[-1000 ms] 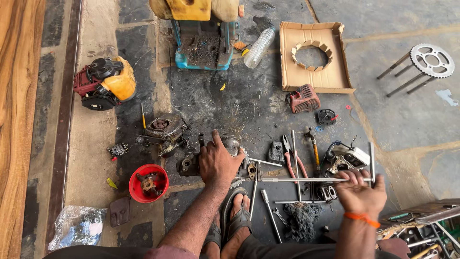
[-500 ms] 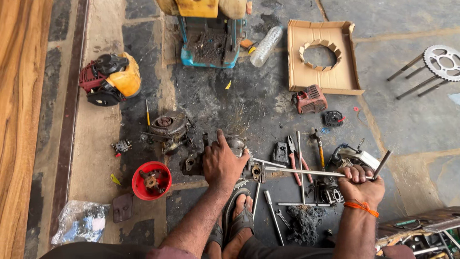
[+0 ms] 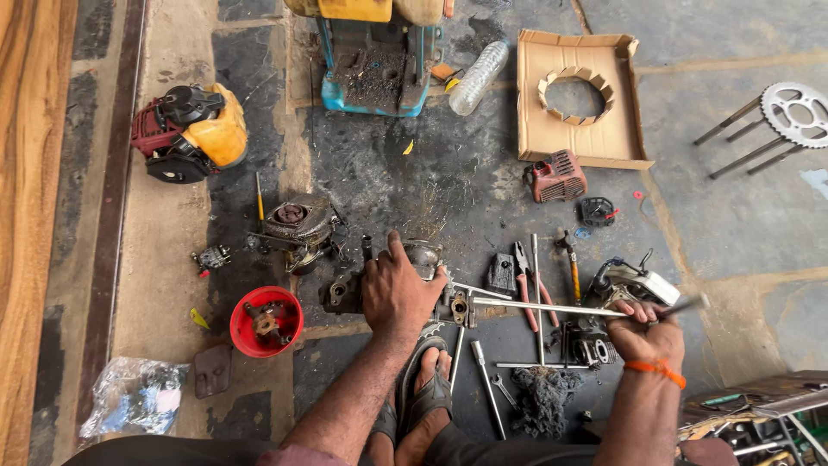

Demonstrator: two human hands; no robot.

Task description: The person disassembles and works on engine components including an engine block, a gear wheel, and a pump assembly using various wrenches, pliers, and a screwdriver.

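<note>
My left hand [image 3: 395,292] presses down on a greasy metal engine part [image 3: 426,257] that lies on the dark floor in front of my sandalled foot [image 3: 423,401]. My right hand [image 3: 642,332], with an orange band at the wrist, grips the handle end of a long steel rod wrench [image 3: 539,307]. The rod runs level to the left and meets the engine part near a toothed gear [image 3: 455,305].
Pliers [image 3: 528,280], a screwdriver [image 3: 572,269] and loose rods lie between my hands. A red bowl [image 3: 245,331] of parts sits at left, an engine block [image 3: 295,223] behind it. A cardboard tray [image 3: 542,131], a small red engine [image 3: 555,177] and a sprocket [image 3: 793,112] lie farther off.
My right hand has raised the rod's handle end and swung it a little. My left hand has stayed pressed on the engine part. The view has shifted slightly.
</note>
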